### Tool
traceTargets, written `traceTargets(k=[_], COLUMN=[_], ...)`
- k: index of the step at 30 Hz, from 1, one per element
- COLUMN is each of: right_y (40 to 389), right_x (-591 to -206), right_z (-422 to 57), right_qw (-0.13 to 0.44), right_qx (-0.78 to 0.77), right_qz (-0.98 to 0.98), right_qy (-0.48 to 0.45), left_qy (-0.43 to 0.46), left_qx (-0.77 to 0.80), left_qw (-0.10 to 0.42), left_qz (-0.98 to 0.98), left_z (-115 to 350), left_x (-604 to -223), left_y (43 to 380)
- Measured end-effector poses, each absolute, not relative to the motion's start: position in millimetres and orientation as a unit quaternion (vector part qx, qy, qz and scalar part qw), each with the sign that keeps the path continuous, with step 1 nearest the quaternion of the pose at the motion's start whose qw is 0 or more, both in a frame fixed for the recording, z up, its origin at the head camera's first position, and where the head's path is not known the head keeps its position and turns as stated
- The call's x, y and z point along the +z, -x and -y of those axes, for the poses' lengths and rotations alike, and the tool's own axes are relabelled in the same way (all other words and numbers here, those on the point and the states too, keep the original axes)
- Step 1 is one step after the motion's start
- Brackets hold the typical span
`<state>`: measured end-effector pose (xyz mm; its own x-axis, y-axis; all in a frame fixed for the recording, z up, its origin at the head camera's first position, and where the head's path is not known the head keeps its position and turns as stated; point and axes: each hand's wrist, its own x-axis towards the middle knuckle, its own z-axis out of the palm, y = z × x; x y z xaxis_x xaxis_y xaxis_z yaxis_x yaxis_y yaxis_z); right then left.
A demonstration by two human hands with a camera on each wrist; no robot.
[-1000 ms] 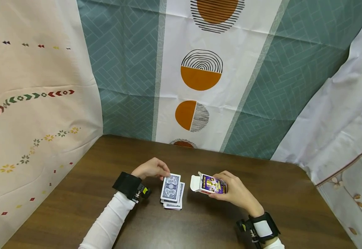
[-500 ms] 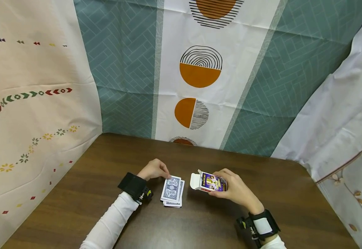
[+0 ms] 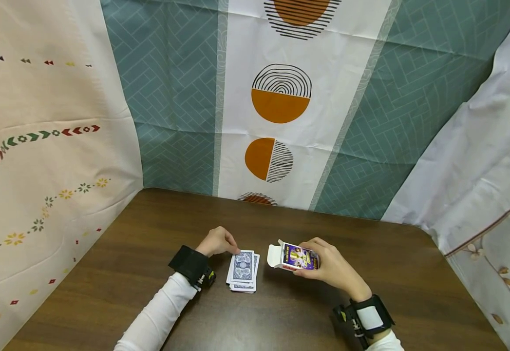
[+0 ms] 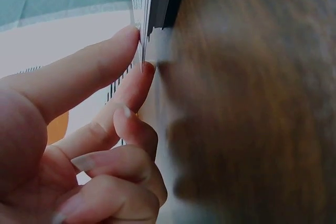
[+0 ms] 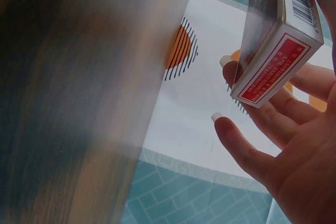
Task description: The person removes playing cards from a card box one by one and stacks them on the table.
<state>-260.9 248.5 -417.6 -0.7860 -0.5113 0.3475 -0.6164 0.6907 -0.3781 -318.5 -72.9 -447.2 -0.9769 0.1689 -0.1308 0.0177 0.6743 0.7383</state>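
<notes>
On the table lies a loosely squared pile of blue-backed playing cards. My left hand is at its upper left corner, pinching the edge of the top playing card between thumb and index finger; the left wrist view has the card edge-on, with the other fingers curled beneath. To the right, my right hand grips a purple-faced card box above the table, its white end flap folded out towards the pile. A red label and barcode show on the box in the right wrist view.
The brown wooden table runs back to a teal and white patterned curtain. Pale cloth hangs at the left and white cloth at the right. Black wrist straps with small cameras sit on both forearms.
The left hand has shifted slightly right and down, bringing the pinched card from a tilt to lie nearly straight over the pile. The right hand and box have stayed almost still.
</notes>
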Motion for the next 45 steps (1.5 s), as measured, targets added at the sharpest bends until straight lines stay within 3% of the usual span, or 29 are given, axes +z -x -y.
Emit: traceTargets(k=[7, 13, 23, 45], right_y=[257, 253, 244, 246], right_x=[-418, -418, -413, -406], right_z=[-247, -244, -234, -232], right_qw=[0.092, 0.099, 0.124, 0.128], right_qx=[0.249, 0.245, 0.247, 0.244], right_qz=[0.914, 0.907, 0.893, 0.894], right_qy=[-0.308, -0.329, -0.354, -0.354], left_qy=[-0.116, -0.218, -0.150, -0.179], left_qx=[0.442, 0.495, 0.494, 0.518], left_qw=[0.069, 0.121, 0.129, 0.192], left_qz=[-0.887, -0.832, -0.847, -0.814], left_z=[58, 26, 6, 27], left_x=[-426, -407, -412, -400], left_y=[302, 274, 259, 273])
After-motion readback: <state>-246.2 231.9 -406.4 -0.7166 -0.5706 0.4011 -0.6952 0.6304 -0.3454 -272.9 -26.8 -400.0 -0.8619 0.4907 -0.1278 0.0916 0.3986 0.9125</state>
